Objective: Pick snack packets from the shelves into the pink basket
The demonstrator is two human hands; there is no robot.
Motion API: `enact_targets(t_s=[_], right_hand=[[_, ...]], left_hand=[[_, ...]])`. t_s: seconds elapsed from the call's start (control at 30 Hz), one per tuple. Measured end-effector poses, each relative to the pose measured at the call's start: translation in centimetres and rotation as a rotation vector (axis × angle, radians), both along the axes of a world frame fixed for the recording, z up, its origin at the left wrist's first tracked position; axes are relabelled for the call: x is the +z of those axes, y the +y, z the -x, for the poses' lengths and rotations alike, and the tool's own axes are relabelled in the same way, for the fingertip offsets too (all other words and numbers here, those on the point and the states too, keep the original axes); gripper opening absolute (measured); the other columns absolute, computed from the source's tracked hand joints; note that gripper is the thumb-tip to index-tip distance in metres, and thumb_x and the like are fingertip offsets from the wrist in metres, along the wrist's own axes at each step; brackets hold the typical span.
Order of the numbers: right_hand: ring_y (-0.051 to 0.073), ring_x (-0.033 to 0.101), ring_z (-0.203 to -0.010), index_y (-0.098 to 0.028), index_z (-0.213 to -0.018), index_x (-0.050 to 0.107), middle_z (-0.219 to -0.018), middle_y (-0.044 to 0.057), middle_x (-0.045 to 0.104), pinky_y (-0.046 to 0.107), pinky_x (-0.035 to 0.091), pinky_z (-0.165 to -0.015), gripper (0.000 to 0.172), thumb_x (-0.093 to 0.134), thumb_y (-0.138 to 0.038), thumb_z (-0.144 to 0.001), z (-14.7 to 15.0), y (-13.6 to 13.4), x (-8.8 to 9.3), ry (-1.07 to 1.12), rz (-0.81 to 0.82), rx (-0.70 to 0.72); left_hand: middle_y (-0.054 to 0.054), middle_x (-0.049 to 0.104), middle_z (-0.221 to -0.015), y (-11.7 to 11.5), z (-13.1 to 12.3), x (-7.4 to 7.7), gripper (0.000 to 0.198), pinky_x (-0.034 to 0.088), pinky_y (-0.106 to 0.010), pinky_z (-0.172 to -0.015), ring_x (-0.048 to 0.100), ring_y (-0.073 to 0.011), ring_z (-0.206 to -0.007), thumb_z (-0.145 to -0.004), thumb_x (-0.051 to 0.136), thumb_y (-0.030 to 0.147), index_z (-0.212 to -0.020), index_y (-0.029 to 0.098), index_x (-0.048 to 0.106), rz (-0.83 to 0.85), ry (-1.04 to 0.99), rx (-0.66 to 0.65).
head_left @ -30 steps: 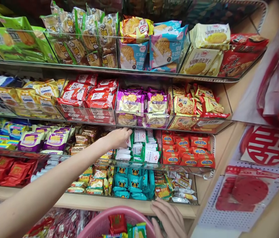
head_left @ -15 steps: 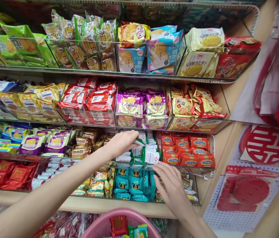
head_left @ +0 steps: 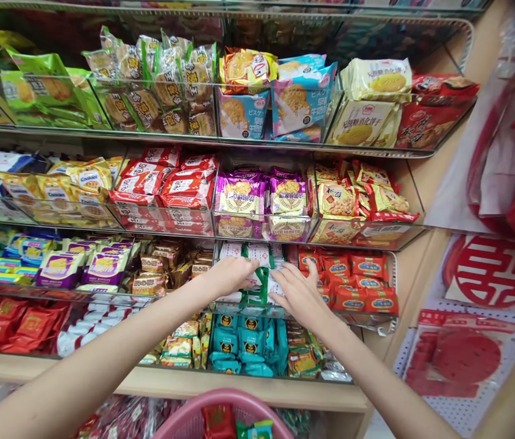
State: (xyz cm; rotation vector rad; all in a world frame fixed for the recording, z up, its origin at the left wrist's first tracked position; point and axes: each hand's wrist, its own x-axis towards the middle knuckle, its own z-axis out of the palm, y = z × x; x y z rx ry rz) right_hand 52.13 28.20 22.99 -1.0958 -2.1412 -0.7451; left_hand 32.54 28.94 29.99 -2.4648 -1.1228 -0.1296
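Small white-and-green snack packets fill one clear compartment in the third row of the shelf. My left hand reaches over its left side, fingers bent together and closed at the edge of a white-and-green packet; the fingertips are partly hidden. Close beside it, my right hand lies over the right side of this compartment, fingers spread and touching a white packet. Its thumb side is near the red packets in the neighbouring compartment. Below both hands sit teal packets.
A pink basket with a few packets stands below the shelf. Clear lips front the rows, with purple biscuit packs just above my hands. Brown packets lie to the left. Red decorations hang at the right.
My right hand has moved up from the shelf's front lip onto the white packets. My left hand has come down slightly among them. The view has shifted a little.
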Motion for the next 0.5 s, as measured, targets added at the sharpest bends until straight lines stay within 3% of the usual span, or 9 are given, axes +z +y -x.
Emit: enact_targets(t_s=[0.13,0.27,0.4,0.5], right_hand=[[0.027,0.053,-0.106,-0.019,-0.108,0.058,-0.098,0.011,0.068,0.063,0.017,-0.105,0.032,0.054,-0.042,-0.086,0.1,0.4,0.8,-0.076,0.049,-0.001],[0.026,0.054,-0.102,-0.017,-0.095,0.062,-0.094,0.009,0.065,0.063,0.017,-0.105,0.025,0.056,-0.04,-0.086,0.1,0.2,0.9,-0.083,0.067,-0.062],[0.026,0.053,-0.104,-0.018,-0.094,0.062,-0.094,0.008,0.066,0.063,0.014,-0.105,0.025,0.054,-0.04,-0.087,-0.4,0.0,1.0,-0.085,0.124,-0.087],[0.025,0.053,-0.105,-0.018,-0.095,0.062,-0.097,0.007,0.066,0.062,0.012,-0.105,0.025,0.052,-0.04,-0.088,-0.6,0.0,1.1,-0.072,0.146,-0.092]], left_hand=[[-0.012,0.071,-0.092,0.3,-1.4,0.2,0.024,0.052,-0.034,-0.073,0.069,-0.0281,-0.088,-0.078,0.068,0.024,-0.099,0.018,0.058,0.05,0.031,0.022],[-0.011,0.071,-0.087,0.8,-2.8,-0.1,0.023,0.052,-0.033,-0.073,0.069,-0.0268,-0.087,-0.074,0.071,0.025,-0.092,0.018,0.061,0.068,0.029,0.011],[-0.009,0.07,-0.087,0.9,-3.1,-0.7,0.029,0.052,-0.031,-0.071,0.068,-0.0249,-0.085,-0.075,0.07,0.031,-0.098,0.018,0.06,0.062,0.011,0.006],[-0.013,0.069,-0.094,0.6,-2.8,-1.1,0.035,0.052,-0.035,-0.072,0.066,-0.0291,-0.092,-0.077,0.068,0.032,-0.105,0.014,0.057,0.012,-0.005,0.009]])
